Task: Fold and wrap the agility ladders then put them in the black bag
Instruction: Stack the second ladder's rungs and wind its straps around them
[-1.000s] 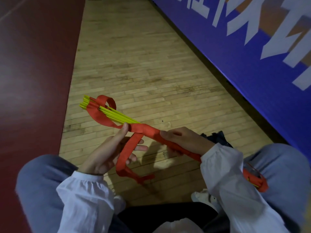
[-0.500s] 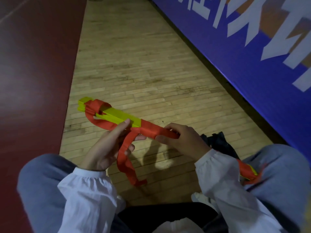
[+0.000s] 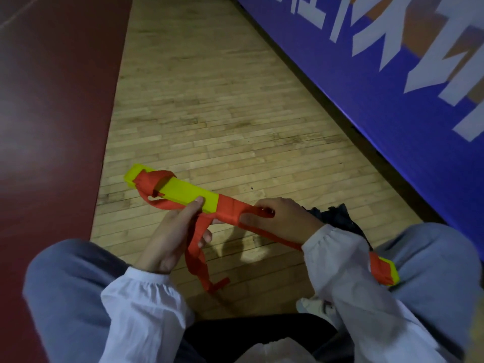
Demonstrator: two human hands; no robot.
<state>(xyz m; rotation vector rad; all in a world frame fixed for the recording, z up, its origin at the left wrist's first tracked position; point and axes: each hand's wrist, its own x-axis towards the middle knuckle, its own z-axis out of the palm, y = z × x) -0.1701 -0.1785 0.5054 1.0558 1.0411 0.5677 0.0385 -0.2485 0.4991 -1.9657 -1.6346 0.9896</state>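
A folded agility ladder [image 3: 188, 192], a flat stack of yellow rungs bound by red strap, stretches from the left middle down to my right knee, where its far end [image 3: 383, 271] shows. My left hand [image 3: 172, 231] holds it from below, thumb on the yellow face, with a loose red strap tail [image 3: 199, 258] hanging past the fingers. My right hand [image 3: 282, 218] grips the red-wrapped middle of the bundle. A dark bag [image 3: 337, 218] lies on the floor behind my right wrist, mostly hidden.
I sit on a wooden gym floor [image 3: 209, 100] with both knees up in grey trousers. A dark red floor area [image 3: 52, 127] runs along the left. A blue padded wall [image 3: 392, 87] with white lettering bounds the right. A white shoe [image 3: 314, 307] shows near my right arm.
The bundle has turned so its flat yellow face shows instead of the rung edges. The red wrap sits tighter around the middle, and the strap tail hangs lower.
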